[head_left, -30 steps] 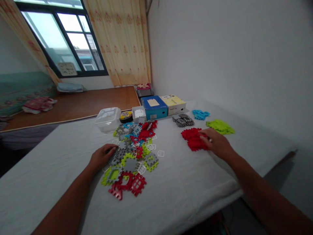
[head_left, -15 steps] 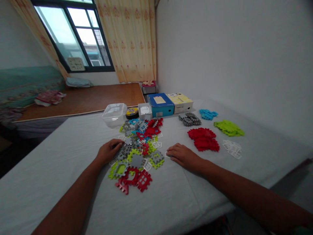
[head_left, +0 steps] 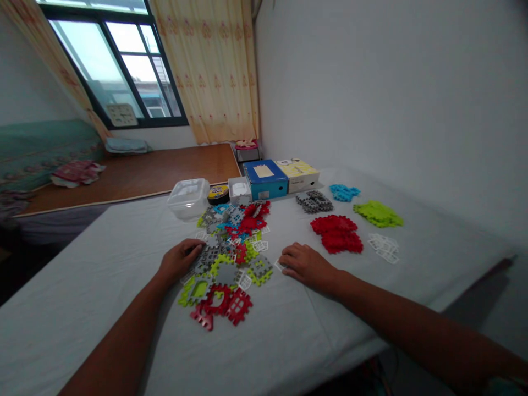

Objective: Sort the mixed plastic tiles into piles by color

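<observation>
A mixed heap of interlocking plastic tiles [head_left: 226, 273] in grey, lime green, red and blue lies in front of me, with thin white lattice frames among them. At the heap's left edge rests my left hand [head_left: 180, 261], fingers loosely bent and thumb apart, beside the grey tiles [head_left: 208, 256]; I see nothing held in it. To the right of the heap, my right hand [head_left: 307, 265] lies low on the cloth with bent fingers. Its fingertips close on a small white lattice frame [head_left: 279, 265], which is partly covered by them.
Sorted piles sit at the right: red tiles [head_left: 337, 234], grey tiles [head_left: 314, 202], blue tiles [head_left: 344, 192], lime tiles [head_left: 378, 213] and white frames [head_left: 383, 247]. Behind the heap stand a clear plastic tub [head_left: 188, 199], a round black-and-yellow tin [head_left: 218, 194], a blue box [head_left: 266, 180] and a yellow box [head_left: 297, 175].
The view has shifted slightly, so everything sits a little further left. Both hands keep nearly the same places beside the heap, and the tiles look unmoved.
</observation>
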The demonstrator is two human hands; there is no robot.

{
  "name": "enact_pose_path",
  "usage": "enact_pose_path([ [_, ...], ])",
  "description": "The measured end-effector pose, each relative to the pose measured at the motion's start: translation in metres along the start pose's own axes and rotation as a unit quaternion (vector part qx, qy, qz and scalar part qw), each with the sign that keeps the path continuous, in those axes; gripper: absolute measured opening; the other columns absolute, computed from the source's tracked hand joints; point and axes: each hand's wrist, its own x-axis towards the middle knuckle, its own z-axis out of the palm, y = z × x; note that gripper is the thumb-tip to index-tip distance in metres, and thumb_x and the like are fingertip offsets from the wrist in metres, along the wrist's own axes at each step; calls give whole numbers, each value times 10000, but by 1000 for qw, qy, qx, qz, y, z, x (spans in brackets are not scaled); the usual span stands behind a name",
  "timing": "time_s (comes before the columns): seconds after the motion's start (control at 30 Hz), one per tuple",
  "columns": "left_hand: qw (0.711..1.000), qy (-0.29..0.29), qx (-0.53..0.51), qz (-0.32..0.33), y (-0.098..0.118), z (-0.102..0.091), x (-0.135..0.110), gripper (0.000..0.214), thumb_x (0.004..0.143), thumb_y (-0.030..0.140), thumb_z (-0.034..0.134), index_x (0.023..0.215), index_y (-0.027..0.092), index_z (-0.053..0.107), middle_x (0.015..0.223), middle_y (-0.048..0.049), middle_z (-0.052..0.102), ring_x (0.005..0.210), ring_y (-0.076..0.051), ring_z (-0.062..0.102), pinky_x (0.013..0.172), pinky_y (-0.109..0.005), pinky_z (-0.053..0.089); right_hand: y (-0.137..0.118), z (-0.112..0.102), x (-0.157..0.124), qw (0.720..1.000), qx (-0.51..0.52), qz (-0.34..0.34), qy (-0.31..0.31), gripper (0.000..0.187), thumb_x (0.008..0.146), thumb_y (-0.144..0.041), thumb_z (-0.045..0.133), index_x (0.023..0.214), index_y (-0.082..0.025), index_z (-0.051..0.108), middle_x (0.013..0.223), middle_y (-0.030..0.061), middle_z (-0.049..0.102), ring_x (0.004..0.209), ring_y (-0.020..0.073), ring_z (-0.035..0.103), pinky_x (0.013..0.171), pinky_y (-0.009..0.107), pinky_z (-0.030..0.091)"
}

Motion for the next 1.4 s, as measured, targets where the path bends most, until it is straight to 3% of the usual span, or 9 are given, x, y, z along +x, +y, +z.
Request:
enact_pose_path([
  [0.23, 1000, -2, 8, -5, 4, -2, -1, 449, 786, 555, 444, 982, 260, 720, 1065, -23, 741, 961, -226, 676, 860, -312, 508, 3, -4, -3, 992, 123, 32, 14, 149, 884, -300, 634, 955, -176, 591, 971, 69, 623, 933, 207, 537, 800, 326, 438],
  [0.43, 1000, -4, 2, 0, 7, -5, -1, 450, 776, 567, 449, 963, 262, 723, 1049, -20, 745, 967, -225, 673, 871, -305, 510, 8, 1, -6, 968, 240, 62, 45, 265, 765, -224, 745, 980, -182, 596, 928, 31, 585, 788, 149, 545, 689, 258, 444],
  [0.6, 1000, -11, 6, 8, 4, -5, 0, 470, 785, 570, 438, 987, 252, 719, 1064, -32, 740, 969, -231, 674, 861, -313, 513, 16, -9, -10, 957, 271, 72, 76, 120, 805, -207, 671, 917, -188, 630, 845, 19, 600, 718, 133, 558, 651, 248, 455],
  [0.73, 1000, -6, 6, 10, 1, -4, 0, 463, 781, 570, 446, 968, 248, 722, 1063, -36, 742, 980, -233, 673, 876, -313, 510, 55, -33, -40, 946, 226, 147, 183, 154, 871, -321, 585, 900, -192, 663, 896, 56, 668, 777, 164, 615, 710, 295, 498],
  [0.87, 1000, -3, 9, 11, -2, -2, 1, 465, 785, 583, 447, 971, 258, 723, 1058, -24, 744, 985, -233, 675, 863, -305, 515, 117, -42, -99, 879, 171, 329, 300, 262, 807, -430, 611, 900, -197, 687, 914, 70, 715, 818, 212, 663, 791, 371, 522],
  [0.97, 1000, -2, 10, 14, -6, -1, 2, 474, 795, 594, 443, 985, 262, 723, 1068, -21, 742, 995, -232, 674, 864, -298, 514, 152, -36, -139, 847, 130, 410, 314, 301, 766, -457, 621, 894, -195, 691, 886, 78, 728, 799, 233, 677, 785, 394, 524],
  [1.17, 1000, -1, 17, 9, -6, 0, 3, 475, 796, 595, 431, 989, 272, 721, 1082, -19, 739, 1001, -230, 669, 878, -301, 507, 167, -26, -155, 882, 41, 395, 251, 261, 799, -405, 561, 885, -201, 700, 866, 66, 722, 764, 221, 664, 730, 369, 503],
  [1.3, 1000, -1, 19, 7, -2, -1, 2, 477, 793, 600, 431, 983, 275, 724, 1084, -13, 739, 997, -230, 672, 864, -295, 510, 154, -42, -132, 901, -27, 361, 238, 248, 833, -363, 527, 892, -186, 691, 890, 88, 700, 764, 229, 637, 725, 387, 491],
  [1.4, 1000, -2, 17, 11, -2, -1, 2, 473, 798, 593, 436, 991, 269, 722, 1096, -20, 734, 1007, -231, 667, 875, -301, 505, 127, -58, -95, 923, -1, 294, 247, 213, 856, -326, 520, 896, -191, 680, 905, 85, 690, 792, 217, 633, 774, 383, 496],
])
